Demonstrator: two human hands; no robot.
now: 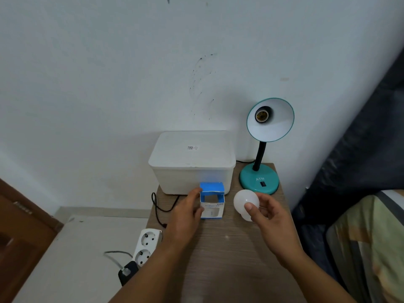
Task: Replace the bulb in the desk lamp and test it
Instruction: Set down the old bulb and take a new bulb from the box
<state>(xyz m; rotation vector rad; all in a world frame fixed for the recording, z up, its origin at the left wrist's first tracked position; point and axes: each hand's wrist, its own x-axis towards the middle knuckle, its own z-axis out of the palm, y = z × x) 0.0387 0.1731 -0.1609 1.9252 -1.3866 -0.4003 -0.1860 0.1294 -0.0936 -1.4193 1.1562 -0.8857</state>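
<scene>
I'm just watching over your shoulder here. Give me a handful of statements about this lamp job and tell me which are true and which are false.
1. The lamp has a bulb screwed into its socket. False: the socket is empty.
2. The right hand holds a white bulb. True.
3. The left hand grips a small blue and white box. True.
4. The blue box is sealed shut. False: its top flap stands open.
5. The lamp stands to the left of the white lidded container. False: it stands to the right of it, on the wooden table.
6. The power strip lies at the table's left edge. True.
</scene>
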